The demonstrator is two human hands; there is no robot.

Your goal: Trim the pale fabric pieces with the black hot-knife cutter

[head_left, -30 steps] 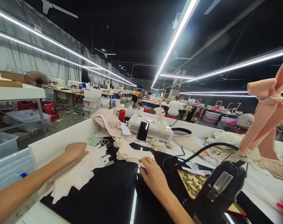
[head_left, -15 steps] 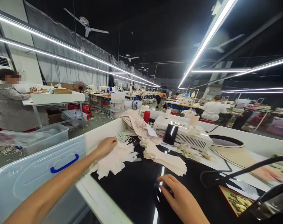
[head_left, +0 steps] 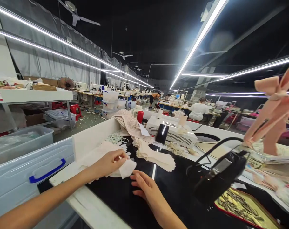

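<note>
Between the thumb and fingers of my left hand (head_left: 112, 162) is a small cream fabric piece (head_left: 127, 168), raised at the right edge of a spread pile of cream pieces (head_left: 103, 150). My right hand (head_left: 146, 187) is just right of that piece, fingers apart and slightly curled, holding nothing. A second stack of cream pieces (head_left: 156, 156) lies behind my right hand on the black work surface (head_left: 116, 197). Pale green cord (head_left: 116, 139) and beige lace fabric (head_left: 127, 122) sit behind the pile.
Farther back are a white vented machine (head_left: 173, 132), a phone (head_left: 162, 133) and a red spool (head_left: 140, 116). At right stand a black device (head_left: 222, 175) and a tray of small parts (head_left: 242, 206). A lidded bin (head_left: 49, 171) is at left; people are in the distance.
My left hand has moved right with a fabric piece between its fingers. My right hand has come left, close to that piece. The view has turned right, showing more of the black device.
</note>
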